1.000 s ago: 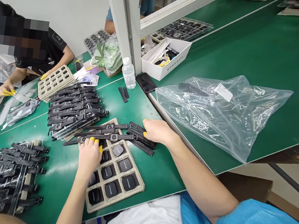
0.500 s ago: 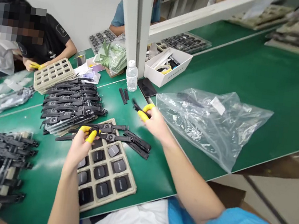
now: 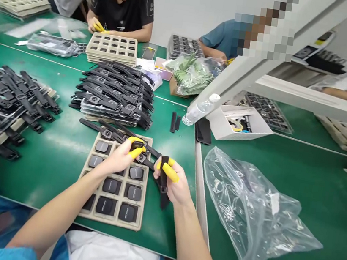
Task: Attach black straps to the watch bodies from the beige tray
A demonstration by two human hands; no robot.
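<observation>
Taking the hands as the clock's centre, the green table's (image 3: 60,140) near edge runs below them at six o'clock, and its right edge stands at three, where a second table (image 3: 336,202) begins. Green surface shows between the tray (image 3: 122,191) at seven o'clock and the watch pile (image 3: 10,104) at nine to ten; a narrower strip lies between the tray and the right edge, under the right hand (image 3: 169,174). A taller watch stack (image 3: 114,92) rises at eleven, a bottle (image 3: 200,108) stands at one to two, and a clear bag (image 3: 255,213) spreads at three to four.

The picture's left border cuts off the watch pile. The left arm covers part of the tray, and the hands partly hide the watches (image 3: 108,133) lying across its far end. Whether the held watch has a strap attached cannot be told.

The left hand (image 3: 130,150) has yellow-covered fingertips closed on a small dark watch (image 3: 138,145), above the tray's far right corner. At four o'clock from it, the right hand pinches a black strap (image 3: 163,175), which hangs toward six o'clock; watch and strap are apart.
</observation>
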